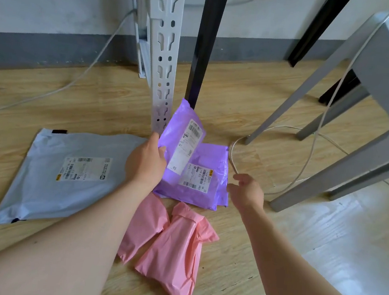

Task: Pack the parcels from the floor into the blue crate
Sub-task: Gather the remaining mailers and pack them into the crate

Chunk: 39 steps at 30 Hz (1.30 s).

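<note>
My left hand [146,161] grips the lower left edge of a small purple parcel [182,131] and holds it tilted up off the floor. Under it a second purple parcel [205,184] lies flat with its label up. My right hand [246,192] hovers open just right of that flat parcel, fingers spread, holding nothing. Two pink parcels [143,228] [175,248] lie side by side below the purple ones, the left one partly under my forearm. A large grey parcel [65,177] lies flat at the left. The blue crate is not in view.
A white perforated shelf post [163,55] and a black table leg [205,50] stand just behind the purple parcels. A grey stool [368,132] stands at the right. White cables [233,156] run over the wooden floor, one looping close to the flat purple parcel.
</note>
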### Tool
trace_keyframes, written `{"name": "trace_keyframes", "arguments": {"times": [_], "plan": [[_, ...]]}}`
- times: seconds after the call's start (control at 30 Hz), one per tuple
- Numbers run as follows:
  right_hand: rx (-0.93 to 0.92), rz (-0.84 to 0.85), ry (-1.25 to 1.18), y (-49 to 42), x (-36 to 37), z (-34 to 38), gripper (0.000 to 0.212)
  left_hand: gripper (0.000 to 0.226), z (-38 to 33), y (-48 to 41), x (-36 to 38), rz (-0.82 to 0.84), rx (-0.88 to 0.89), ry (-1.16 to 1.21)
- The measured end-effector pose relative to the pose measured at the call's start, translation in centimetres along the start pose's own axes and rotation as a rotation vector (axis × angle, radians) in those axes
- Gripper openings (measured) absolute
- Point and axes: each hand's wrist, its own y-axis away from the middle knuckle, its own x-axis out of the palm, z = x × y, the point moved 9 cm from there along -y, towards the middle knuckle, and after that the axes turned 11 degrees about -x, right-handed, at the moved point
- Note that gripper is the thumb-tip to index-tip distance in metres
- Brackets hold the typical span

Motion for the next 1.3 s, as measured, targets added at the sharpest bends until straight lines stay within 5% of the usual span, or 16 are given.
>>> {"name": "trace_keyframes", "arguments": {"times": [0.2, 0.57, 0.7, 0.8, 0.97, 1.3], "plan": [[0.039, 0.056, -0.004, -0.9, 2.5, -0.8, 0.042, 0.015, 0.6, 0.2, 0.0, -0.084, 0.023, -0.007], [-0.381, 0.219, 0.437, -5.8, 7.5, 5.5, 0.063, 0.009, 1.9, -0.6, -1.4, -0.248, 0.038, 0.035], [-0.345, 0.345, 0.582, -8.1, 10.5, 6.2, 0.068, 0.009, 2.9, -1.2, -1.1, -0.231, 0.030, 0.102], [-0.295, 0.330, 0.603, -8.8, 11.0, 5.5, 0.053, 0.009, 4.1, -2.0, -0.8, -0.228, -0.023, 0.137], [-0.289, 0.253, 0.507, -7.0, 7.8, 5.9, 0.026, 0.013, 5.4, -2.3, -1.8, -0.225, -0.199, 0.248], [-0.251, 0.289, 0.529, 6.6, -5.4, 13.0, 0.029, 0.022, 2.3, 5.9, -15.8, -0.032, -0.342, 0.300]]}}
